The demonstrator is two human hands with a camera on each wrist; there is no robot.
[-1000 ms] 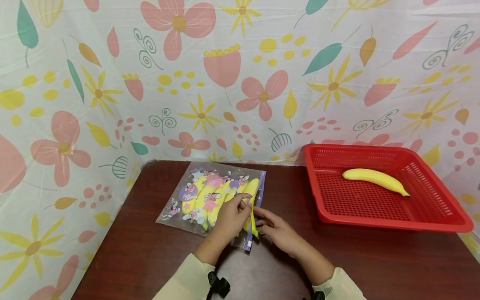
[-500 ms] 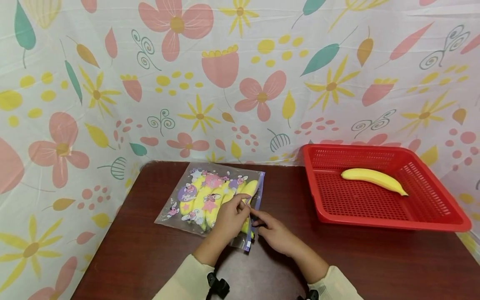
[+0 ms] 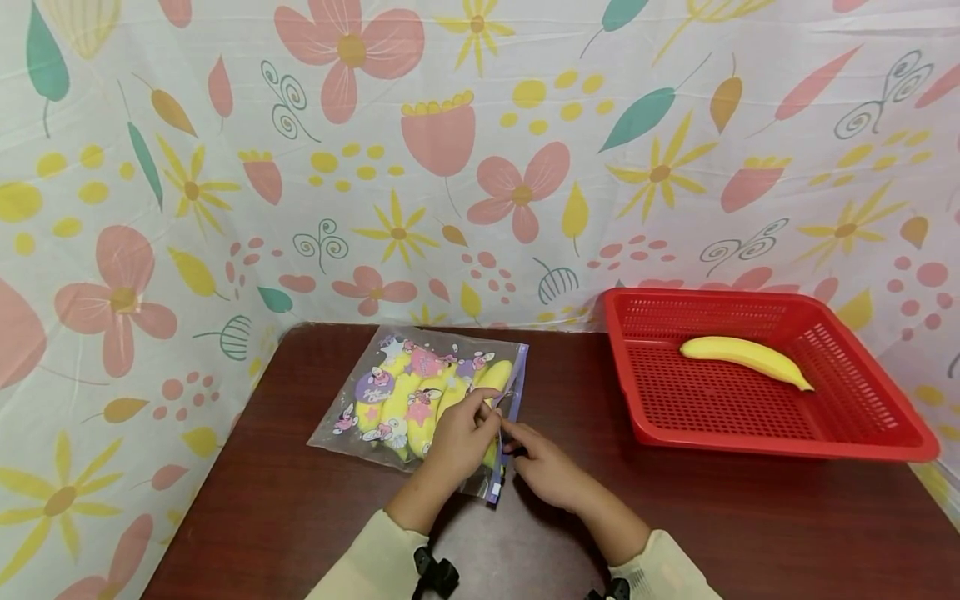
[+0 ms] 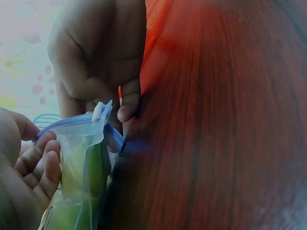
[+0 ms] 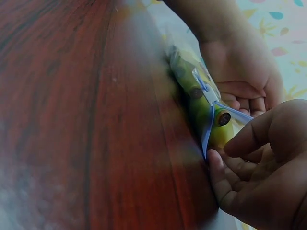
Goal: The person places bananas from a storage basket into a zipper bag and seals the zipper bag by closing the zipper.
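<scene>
Two hands meet at the blue zip edge of the bag [image 3: 420, 400], which lies flat on the table [image 3: 300, 500] at its left part, close to the back. Your left hand [image 3: 461, 433] rests on the bag and its fingers [image 4: 41, 165] curl round the zip edge, so it is grasping the bag. Your right hand [image 3: 543, 467] pinches the same edge from the other side, near the white slider [image 4: 98, 111]. Several bananas [image 3: 405, 400] are inside the bag, packed side by side. One banana [image 3: 742, 357] lies in the red basket [image 3: 862, 433], well apart on the right. I judge that the work is at the zip now: the mouth looks partly open near your fingers, but I cannot tell how far. One banana in the basket is outside the bag; the others are inside it.
</scene>
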